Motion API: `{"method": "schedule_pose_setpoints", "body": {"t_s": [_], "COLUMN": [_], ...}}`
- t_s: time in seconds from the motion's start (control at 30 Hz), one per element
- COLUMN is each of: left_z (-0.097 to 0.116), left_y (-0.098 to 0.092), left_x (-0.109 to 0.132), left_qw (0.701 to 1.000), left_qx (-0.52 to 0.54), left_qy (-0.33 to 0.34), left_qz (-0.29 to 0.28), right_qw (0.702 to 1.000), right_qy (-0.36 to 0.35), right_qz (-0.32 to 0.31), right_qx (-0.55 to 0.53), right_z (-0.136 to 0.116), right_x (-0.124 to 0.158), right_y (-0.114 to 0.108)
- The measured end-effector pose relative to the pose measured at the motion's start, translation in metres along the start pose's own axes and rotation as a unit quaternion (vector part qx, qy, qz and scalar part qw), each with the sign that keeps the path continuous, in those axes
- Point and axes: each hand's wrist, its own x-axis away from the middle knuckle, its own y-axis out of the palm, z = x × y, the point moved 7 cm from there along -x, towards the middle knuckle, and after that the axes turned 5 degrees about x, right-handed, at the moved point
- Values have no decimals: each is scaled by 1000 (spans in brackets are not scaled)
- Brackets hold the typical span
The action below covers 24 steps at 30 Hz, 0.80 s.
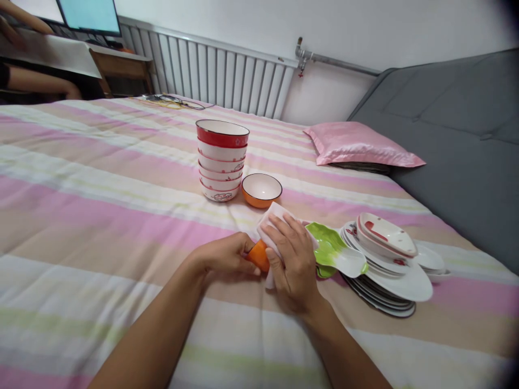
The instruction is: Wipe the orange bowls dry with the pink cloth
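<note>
An orange bowl [258,256], mostly hidden, is gripped at its left side by my left hand [231,254], the thumb and fingers closed on its edge. My right hand [292,259] presses a white cloth [267,219] against the bowl, its fingers curved over the cloth. Just beyond them rests another orange bowl [261,192] with a white inside and dark rim. Left of that bowl rises a stack of white bowls [221,178] with red patterns, topped by a red bowl [222,135]. Green leaf-shaped dishes [324,243] lie close to my right hand.
Piled plates [417,283] carry white and red dishes [389,235] at the right. A pink pillow [360,141] lies by the grey headboard [454,108]. Cables [174,101] lie at the striped bed's far edge, before a radiator [211,70]. Another person's arm [26,16] shows upper left.
</note>
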Motion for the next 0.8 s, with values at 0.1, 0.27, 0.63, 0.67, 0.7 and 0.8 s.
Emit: {"method": "schedule_pose_setpoints", "body": {"t_s": [0.1,0.27,0.63,0.67,0.7,0.8], "left_z": [10,20,19,18,18,20], "left_y": [-2,-3,-2,-1,0,2], "left_x": [5,11,12,12,13,14], "left_qw": [998,986,972,972,972,973], "left_qx": [47,154,225,226,226,218], "left_qy": [32,68,54,49,47,48], "left_qz": [-4,-12,-26,-34,-42,-60], "right_qw": [1000,997,991,986,980,937], "right_qy": [7,-6,21,44,69,175], "right_qz": [2,-2,-47,-50,-51,-41], "right_qx": [-26,-75,-127,-150,-180,-298], "right_z": [-1,-13,-14,-9,-3,19], "right_x": [0,-1,1,1,2,5], "right_y": [-3,-10,-3,-2,0,11]}}
